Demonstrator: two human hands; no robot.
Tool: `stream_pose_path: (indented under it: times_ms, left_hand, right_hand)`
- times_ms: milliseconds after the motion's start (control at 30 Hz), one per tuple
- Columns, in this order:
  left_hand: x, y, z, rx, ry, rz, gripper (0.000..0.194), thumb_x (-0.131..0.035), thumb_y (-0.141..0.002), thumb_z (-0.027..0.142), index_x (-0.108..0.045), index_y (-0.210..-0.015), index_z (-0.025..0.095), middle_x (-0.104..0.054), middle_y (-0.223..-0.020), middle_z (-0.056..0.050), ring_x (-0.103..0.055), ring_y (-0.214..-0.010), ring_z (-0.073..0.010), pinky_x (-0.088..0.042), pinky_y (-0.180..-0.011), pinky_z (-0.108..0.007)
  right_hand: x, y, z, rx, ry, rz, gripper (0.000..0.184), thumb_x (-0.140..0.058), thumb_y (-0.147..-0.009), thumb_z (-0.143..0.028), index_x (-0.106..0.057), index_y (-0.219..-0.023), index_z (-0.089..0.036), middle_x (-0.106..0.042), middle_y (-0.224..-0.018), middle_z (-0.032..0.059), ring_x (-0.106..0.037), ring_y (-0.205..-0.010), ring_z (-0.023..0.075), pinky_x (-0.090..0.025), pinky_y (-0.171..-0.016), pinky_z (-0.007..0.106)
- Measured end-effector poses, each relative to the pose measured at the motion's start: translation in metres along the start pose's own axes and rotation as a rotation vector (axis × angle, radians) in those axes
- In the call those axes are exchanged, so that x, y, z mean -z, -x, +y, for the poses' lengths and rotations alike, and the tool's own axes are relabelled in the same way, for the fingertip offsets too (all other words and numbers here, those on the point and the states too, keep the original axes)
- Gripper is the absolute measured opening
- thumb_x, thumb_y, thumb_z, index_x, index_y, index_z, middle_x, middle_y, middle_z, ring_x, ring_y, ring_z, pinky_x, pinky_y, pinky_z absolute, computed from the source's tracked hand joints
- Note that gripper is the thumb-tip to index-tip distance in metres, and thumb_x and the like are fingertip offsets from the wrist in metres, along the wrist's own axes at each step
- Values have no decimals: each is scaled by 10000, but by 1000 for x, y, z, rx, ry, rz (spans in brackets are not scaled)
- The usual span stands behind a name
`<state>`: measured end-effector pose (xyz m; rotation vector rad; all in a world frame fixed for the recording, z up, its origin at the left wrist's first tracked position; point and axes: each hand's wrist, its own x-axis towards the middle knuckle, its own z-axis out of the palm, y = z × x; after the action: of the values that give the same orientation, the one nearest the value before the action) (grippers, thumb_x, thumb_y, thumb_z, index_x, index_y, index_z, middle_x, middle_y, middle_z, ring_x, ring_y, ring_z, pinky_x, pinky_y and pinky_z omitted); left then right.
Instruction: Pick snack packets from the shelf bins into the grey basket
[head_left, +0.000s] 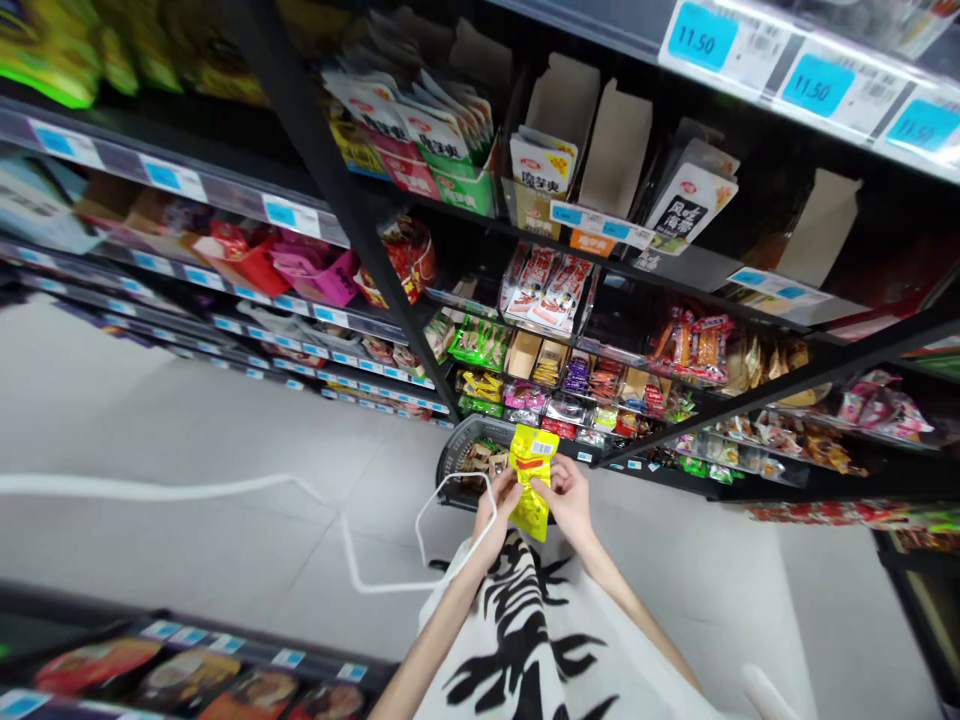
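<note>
Both my hands hold a yellow snack packet [532,480] upright in front of me. My left hand [501,500] pinches its left edge and my right hand [568,497] grips its right edge. Just beyond the packet a dark mesh shopping basket [457,448] stands on the floor, with several brown packets [484,458] inside it. A thin white cable [352,560] loops from the left across the floor area to my left wrist.
Black store shelves [360,230] packed with snack packets rise ahead and to the right, with blue price tags [703,35] on their edges. Grey tiled floor [187,430] stretches left. A low shelf of packaged goods [187,675] runs along the bottom left.
</note>
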<state>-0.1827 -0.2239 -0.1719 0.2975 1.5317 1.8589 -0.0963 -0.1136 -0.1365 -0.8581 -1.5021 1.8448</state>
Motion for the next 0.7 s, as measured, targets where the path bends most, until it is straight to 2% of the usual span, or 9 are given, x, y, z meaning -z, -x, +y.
stream_pose_path:
  times_ms: [167, 333, 467, 600, 700]
  left_hand:
    - [-4, 2, 5, -16, -55, 7, 481, -778, -751, 478, -706, -1113, 170, -765, -1103, -114, -711, -1020, -273, -543, -946, -412]
    - [-10, 2, 16, -15, -95, -17, 437, -769, -760, 454, -704, -1079, 163, -772, -1064, -114, -725, -940, -246, -567, -854, -367]
    - [-11, 5, 19, -17, -124, -17, 398, -767, -755, 422, -699, -1055, 170, -778, -1027, -106, -730, -919, -240, -572, -820, -354]
    - [-10, 8, 17, -27, -251, 83, 363, -816, -685, 385, -698, -953, 171, -759, -819, -53, -701, -733, -198, -548, -694, -303]
    - [-9, 10, 18, -37, -301, 141, 391, -859, -617, 356, -688, -918, 173, -721, -727, -17, -651, -630, -168, -513, -621, -273]
  right_hand:
    - [1, 4, 2, -91, -88, 14, 432, -877, -660, -315, -653, -1012, -202, -707, -796, -4, -575, -591, 119, -434, -540, 226]
    - [1, 8, -1, -164, -167, 42, 402, -857, -690, -331, -644, -1010, -215, -735, -914, 13, -599, -573, 122, -436, -486, 222]
    - [0, 11, -2, -191, -220, 52, 417, -837, -711, -322, -611, -1051, -236, -733, -983, 20, -678, -714, 175, -506, -557, 244]
    - [0, 10, 0, -184, -241, 42, 460, -827, -713, -281, -577, -1098, -254, -718, -940, -2, -684, -795, 183, -548, -711, 279]
    - [0, 8, 5, -164, -187, 23, 498, -809, -727, -265, -550, -1152, -263, -667, -803, -46, -622, -679, 140, -510, -647, 239]
